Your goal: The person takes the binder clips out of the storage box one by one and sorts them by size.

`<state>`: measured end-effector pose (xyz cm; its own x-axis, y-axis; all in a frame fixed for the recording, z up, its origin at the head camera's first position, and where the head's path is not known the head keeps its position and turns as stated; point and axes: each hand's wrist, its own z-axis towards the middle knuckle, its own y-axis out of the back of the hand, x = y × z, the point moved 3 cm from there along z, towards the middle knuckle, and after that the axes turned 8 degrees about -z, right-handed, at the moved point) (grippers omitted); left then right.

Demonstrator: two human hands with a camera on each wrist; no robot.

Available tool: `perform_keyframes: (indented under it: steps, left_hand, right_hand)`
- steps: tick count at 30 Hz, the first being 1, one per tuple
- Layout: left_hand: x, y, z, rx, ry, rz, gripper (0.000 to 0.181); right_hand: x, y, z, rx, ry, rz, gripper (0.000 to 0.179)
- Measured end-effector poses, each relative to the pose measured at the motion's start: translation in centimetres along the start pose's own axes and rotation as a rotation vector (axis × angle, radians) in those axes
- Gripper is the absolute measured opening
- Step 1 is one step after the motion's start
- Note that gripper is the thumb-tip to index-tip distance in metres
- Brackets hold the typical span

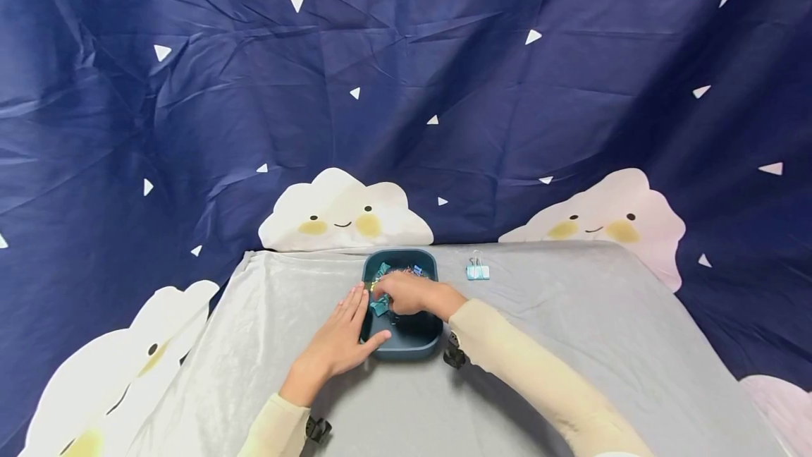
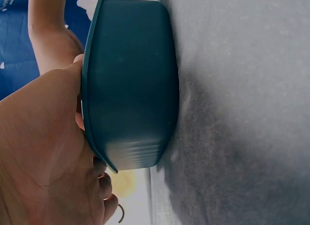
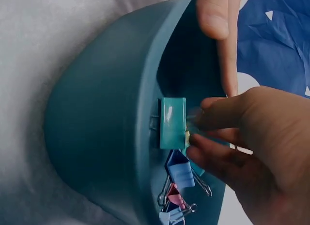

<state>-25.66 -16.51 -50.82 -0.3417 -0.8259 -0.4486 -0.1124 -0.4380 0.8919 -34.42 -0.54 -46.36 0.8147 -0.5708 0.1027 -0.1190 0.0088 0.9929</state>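
A dark teal plastic bin (image 1: 406, 352) holds a heap of small colored binder clips. My left hand (image 1: 339, 336) rests along its left rim, fingers straight and thumb reaching over the bin. Inside the bin, my right hand (image 1: 411, 293) has bent fingers among the clips. Close by its fingertips in the right wrist view stands a teal binder clip (image 3: 173, 123); whether they pinch it or only touch it cannot be told. Below that clip lie a blue clip (image 3: 181, 173) and a pink clip (image 3: 176, 198). The left wrist view shows the bin's outer wall (image 2: 131, 74).
A larger light-blue and white binder clip (image 1: 478, 271) lies on the grey cloth (image 1: 558, 288), right of the bin near the back edge. Behind the table hangs a dark blue curtain (image 1: 393, 132) with clouds and triangles. Each wrist wears a small black device.
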Motion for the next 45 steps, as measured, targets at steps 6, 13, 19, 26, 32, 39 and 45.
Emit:
perform_keyframes:
  steps: [6, 13, 19, 26, 32, 39, 45]
  left_hand:
    - [-0.1, -0.1, -0.1, -0.003, 0.003, 0.010, 0.101]
    - [-0.2, -0.1, -0.2, -0.015, -0.004, -0.014, 0.101]
    - [-0.1, 0.0, -0.1, -0.035, -0.022, -0.024, 0.101]
    - [-0.2, -0.1, 0.0, -0.018, 0.007, 0.001, 0.100]
    - [0.0, -0.5, 0.0, -0.045, -0.015, -0.010, 0.100]
    - [0.0, -0.4, 0.0, -0.051, -0.031, -0.029, 0.104]
    - [-0.2, -0.1, -0.2, -0.032, -0.013, -0.021, 0.100]
  right_hand:
    - [0.2, -1.5, 0.2, 0.055, -0.011, -0.068, 0.031]
    - [-0.3, -1.7, -0.2, 0.140, -0.096, -0.119, 0.041]
    - [-0.6, -1.3, -0.5, 0.226, -0.099, -0.091, 0.053]
    - [-0.9, -1.5, -0.6, 0.195, -0.103, -0.092, 0.048]
    - [-1.2, -1.8, -0.6, 0.188, -0.163, -0.081, 0.056]
    - [-1.8, -1.9, -0.3, 0.098, -0.142, -0.026, 0.056]
    - [-1.8, -1.0, -0.5, -0.028, -0.050, -0.036, 0.032]
